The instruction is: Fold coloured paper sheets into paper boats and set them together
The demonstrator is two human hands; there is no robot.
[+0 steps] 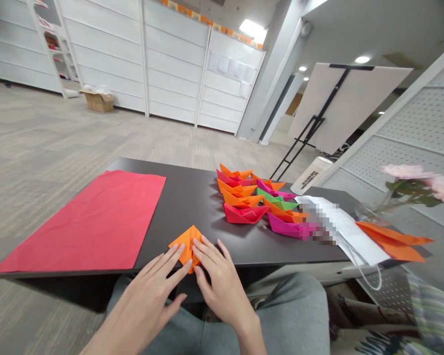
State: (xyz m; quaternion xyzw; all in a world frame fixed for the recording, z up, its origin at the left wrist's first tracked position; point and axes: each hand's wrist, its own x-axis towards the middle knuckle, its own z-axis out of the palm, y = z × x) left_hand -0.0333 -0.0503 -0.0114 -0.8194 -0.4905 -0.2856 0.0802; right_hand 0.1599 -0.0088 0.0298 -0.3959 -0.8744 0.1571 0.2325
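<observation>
A folded orange paper [191, 236], shaped like a diamond, lies at the table's front edge. My left hand [155, 283] rests its stretched fingertips on the paper's left half, with the thumb held apart below. From the right, my right hand [216, 276] lays its extended fingers on the other half. Its thumb is near the paper's lower corner, which sticks out past the table edge. Beyond the hands, several folded paper boats stand in two rows, among them a red boat [244, 213], a green boat [277, 201] and a magenta boat [286, 226].
A large red sheet [92, 222] covers the left of the dark table [185, 190]. White papers [355, 236], orange paper [395, 241], a white cylinder [311, 176] and pink flowers [409, 172] are at the right. An easel [318, 118] stands behind. Another person's striped sleeve [434, 310] shows lower right.
</observation>
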